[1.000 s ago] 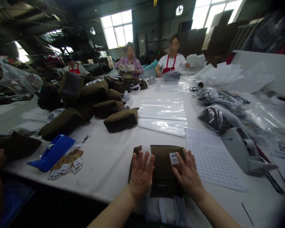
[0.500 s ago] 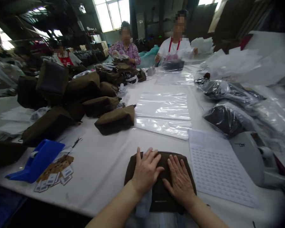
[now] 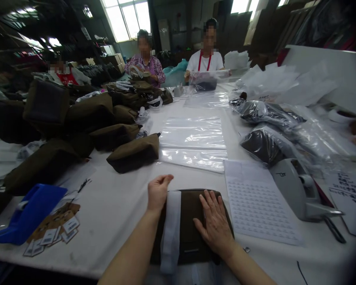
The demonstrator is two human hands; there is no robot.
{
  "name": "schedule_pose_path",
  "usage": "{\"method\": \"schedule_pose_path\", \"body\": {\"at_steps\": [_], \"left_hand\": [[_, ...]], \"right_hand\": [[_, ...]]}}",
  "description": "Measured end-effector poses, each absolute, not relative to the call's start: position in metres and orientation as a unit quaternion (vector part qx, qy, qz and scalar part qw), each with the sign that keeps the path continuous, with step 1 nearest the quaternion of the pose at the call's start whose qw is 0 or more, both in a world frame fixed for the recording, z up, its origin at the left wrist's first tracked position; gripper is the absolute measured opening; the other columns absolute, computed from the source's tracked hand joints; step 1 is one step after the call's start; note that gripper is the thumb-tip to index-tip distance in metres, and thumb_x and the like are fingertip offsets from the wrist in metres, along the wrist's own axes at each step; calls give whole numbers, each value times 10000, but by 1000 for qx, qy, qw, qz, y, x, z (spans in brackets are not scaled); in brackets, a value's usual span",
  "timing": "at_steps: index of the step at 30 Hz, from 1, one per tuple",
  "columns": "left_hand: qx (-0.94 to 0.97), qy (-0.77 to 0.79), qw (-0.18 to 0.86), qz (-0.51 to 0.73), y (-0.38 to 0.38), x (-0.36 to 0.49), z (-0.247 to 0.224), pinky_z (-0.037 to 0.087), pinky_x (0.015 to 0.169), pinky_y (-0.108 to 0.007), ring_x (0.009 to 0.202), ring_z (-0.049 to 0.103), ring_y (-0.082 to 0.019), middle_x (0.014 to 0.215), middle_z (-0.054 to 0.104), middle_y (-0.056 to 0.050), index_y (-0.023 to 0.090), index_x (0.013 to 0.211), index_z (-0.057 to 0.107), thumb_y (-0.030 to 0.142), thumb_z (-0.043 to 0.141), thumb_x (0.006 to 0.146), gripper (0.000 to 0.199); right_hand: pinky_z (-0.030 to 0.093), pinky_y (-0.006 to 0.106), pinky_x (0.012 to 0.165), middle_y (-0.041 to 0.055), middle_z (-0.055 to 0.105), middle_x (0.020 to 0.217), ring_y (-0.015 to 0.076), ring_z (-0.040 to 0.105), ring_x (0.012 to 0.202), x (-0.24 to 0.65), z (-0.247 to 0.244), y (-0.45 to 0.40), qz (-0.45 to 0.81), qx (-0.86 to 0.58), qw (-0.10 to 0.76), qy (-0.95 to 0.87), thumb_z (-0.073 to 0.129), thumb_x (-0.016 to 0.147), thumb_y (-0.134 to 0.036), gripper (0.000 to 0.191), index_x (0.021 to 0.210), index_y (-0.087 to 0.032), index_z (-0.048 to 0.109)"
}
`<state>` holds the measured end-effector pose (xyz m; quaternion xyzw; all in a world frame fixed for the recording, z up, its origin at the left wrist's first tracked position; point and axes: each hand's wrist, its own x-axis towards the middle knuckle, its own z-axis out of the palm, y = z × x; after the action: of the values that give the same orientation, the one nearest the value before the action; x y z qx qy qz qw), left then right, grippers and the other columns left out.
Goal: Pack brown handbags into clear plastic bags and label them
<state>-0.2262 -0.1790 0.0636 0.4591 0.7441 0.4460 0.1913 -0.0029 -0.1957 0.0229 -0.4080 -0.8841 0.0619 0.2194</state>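
A dark olive fabric bag (image 3: 187, 225) lies flat at the front edge of the table. A translucent whitish strip (image 3: 170, 233) runs lengthwise over its left part and hangs past the near edge. At the bag's far left corner is my left hand (image 3: 158, 192), fingers curled and thumb pressed to them; whatever is in the pinch, if anything, is hidden. My right hand (image 3: 215, 219) rests flat on the bag's right half, fingers stretched out and holding nothing.
Beyond the bag lies a stack of clear plastic sleeves (image 3: 192, 148). On the right are a sticker sheet (image 3: 258, 206), a grey tape dispenser (image 3: 293, 190) and plastic-wrapped bags (image 3: 259, 144). Leftward are olive bags (image 3: 133, 154), a blue dispenser (image 3: 32, 217) and tags (image 3: 49, 236). Co-workers are opposite.
My left hand has moved off the bag's top to its far left corner, and its fingers have closed. More of the strip shows. The right hand stays flat; the view has turned right.
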Motion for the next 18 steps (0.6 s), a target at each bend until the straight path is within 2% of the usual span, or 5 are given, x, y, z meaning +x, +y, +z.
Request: {"method": "schedule_pose_path", "body": {"at_steps": [4,7,9,12,18], "left_hand": [[369,799,-8,475,-217,-302,83,431,945,-425,1027,584,-279,1063,649,-121,135,888,666,496,605,749,391],[349,835,-134,404,-250,-335,98,371,1005,-479,1213,446,-334,1282,513,-149,164,1142,573,487,686,661,590],[343,850,-60,395,-254,-336,102,488,852,-405,991,610,-285,1041,653,-105,179,1178,546,508,628,712,576],[415,825,103,370,-219,-319,98,501,641,-278,667,653,-205,669,676,-12,211,857,675,531,551,766,355],[629,677,198,326,-69,-291,57,479,781,-318,844,637,-231,848,709,-26,249,777,701,497,520,760,307]], "right_hand": [[217,607,1071,135,209,1492,345,145,1370,-6,29,-195,72,-410,212,-884,530,817,-357,687,1416,-175,245],[201,652,1054,117,234,1486,363,153,1364,0,28,-194,134,-383,251,-879,504,833,-420,648,1403,-211,279],[245,640,1045,103,268,1474,342,194,1358,7,23,-186,214,-371,333,-840,425,874,-419,543,1372,-230,320],[339,553,1039,81,365,1422,270,326,1316,14,13,-152,307,-431,462,-712,352,914,-331,390,1295,-258,396],[415,419,1011,100,512,1316,222,465,1225,-12,5,-42,299,-459,365,-753,425,873,-288,439,1301,-194,447]]}}
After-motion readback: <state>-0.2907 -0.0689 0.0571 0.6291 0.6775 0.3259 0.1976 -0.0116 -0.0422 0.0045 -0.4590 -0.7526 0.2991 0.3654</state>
